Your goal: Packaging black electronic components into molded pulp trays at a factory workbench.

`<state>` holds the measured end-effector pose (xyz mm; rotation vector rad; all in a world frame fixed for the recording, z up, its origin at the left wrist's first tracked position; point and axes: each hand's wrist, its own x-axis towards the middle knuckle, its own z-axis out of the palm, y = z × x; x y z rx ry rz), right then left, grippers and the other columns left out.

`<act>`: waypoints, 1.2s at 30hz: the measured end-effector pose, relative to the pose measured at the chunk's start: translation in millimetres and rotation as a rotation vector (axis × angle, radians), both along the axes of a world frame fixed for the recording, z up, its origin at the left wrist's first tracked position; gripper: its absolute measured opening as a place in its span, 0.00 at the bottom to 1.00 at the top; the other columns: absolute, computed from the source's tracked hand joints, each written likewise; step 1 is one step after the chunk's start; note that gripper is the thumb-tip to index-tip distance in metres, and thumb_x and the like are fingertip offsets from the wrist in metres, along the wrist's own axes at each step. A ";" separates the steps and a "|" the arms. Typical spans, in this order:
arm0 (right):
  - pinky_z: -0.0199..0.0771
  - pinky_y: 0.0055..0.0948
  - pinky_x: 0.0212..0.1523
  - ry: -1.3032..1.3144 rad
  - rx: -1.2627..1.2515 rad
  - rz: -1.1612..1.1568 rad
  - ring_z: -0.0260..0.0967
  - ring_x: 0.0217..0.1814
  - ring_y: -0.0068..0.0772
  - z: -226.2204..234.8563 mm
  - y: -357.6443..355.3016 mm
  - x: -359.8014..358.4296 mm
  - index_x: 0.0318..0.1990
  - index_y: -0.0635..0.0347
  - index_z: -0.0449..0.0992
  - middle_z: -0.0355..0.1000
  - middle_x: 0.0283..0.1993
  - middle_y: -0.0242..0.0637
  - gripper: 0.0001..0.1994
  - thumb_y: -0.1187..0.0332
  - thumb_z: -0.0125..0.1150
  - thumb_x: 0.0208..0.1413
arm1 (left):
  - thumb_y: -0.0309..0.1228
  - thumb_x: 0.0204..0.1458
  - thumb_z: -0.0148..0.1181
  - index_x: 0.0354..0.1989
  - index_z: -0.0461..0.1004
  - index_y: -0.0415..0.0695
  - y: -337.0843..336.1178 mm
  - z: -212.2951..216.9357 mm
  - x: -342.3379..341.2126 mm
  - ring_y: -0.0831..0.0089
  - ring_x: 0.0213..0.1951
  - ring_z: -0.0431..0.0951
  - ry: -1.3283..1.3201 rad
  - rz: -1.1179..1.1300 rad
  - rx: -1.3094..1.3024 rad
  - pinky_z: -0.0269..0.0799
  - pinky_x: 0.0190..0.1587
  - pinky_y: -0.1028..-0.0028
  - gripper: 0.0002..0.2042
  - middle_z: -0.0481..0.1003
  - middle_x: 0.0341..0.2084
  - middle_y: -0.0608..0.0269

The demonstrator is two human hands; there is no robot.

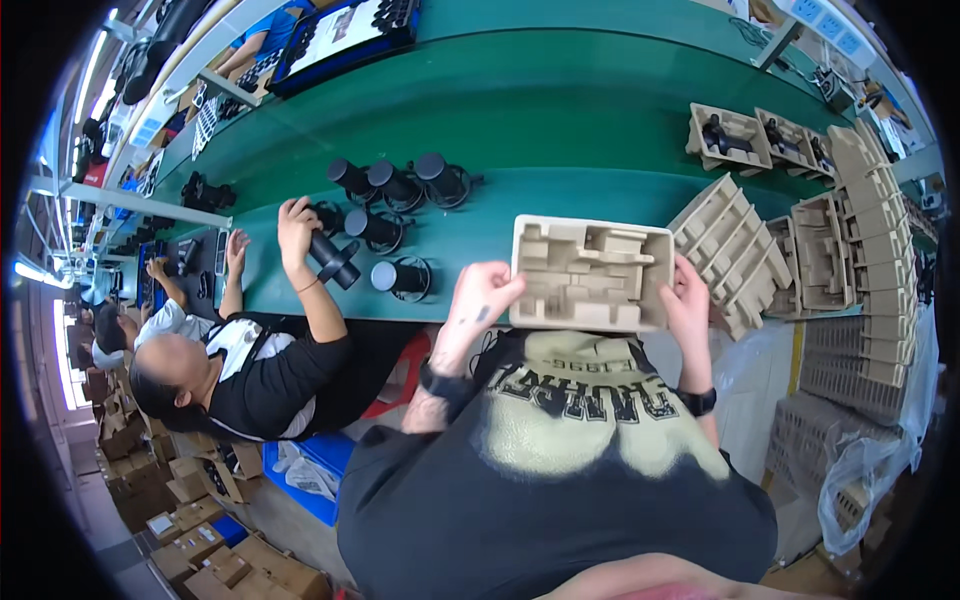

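Note:
Between my two hands is a beige moulded pulp tray [590,272], its shaped hollows facing up and nothing lying in them. My left hand [488,290] grips its left edge, thumb and fingers closed on the rim. At the opposite edge my right hand [687,300] pinches the rim the same way. The tray is held at the near edge of the green table, in front of my shirt. Just right of it leans a stack of similar pulp trays [730,250].
Several black cylindrical devices [402,277] stand left on the green table [560,130]. A co-worker's hand [297,235] holds another one there. Far right, small pulp trays [730,138] contain black parts, beside a tall row of nested trays [880,250]. A blue bin [318,478] sits lower left.

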<state>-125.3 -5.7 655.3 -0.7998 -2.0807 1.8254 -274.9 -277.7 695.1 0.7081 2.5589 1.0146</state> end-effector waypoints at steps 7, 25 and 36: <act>0.70 0.18 0.39 -0.039 0.097 0.049 0.69 0.37 0.17 14.7 -5.9 -20.7 0.57 0.68 0.65 0.73 0.39 0.33 0.26 0.82 0.56 0.46 | 0.35 0.52 0.60 0.13 0.70 0.39 -22.3 15.1 7.0 0.85 0.11 0.65 -0.517 0.026 0.250 0.57 0.14 0.79 0.18 0.68 0.08 0.71; 0.65 0.15 0.35 0.332 -0.023 -0.087 0.65 0.32 0.14 -2.4 62.7 -126.6 0.59 0.64 0.66 0.69 0.29 0.26 0.25 0.78 0.56 0.50 | 0.38 0.55 0.56 0.36 0.74 0.40 -39.3 8.1 -43.2 0.81 0.24 0.74 -0.210 0.279 0.557 0.65 0.22 0.80 0.12 0.75 0.24 0.65; 0.71 0.32 0.43 -0.212 0.556 -0.059 0.73 0.39 0.36 -78.7 49.4 -92.1 0.51 0.63 0.72 0.75 0.38 0.49 0.21 0.61 0.62 0.52 | 0.40 0.51 0.61 0.26 0.74 0.41 -10.7 -105.7 -21.0 0.72 0.18 0.71 -0.311 0.064 0.006 0.67 0.25 0.70 0.14 0.72 0.15 0.60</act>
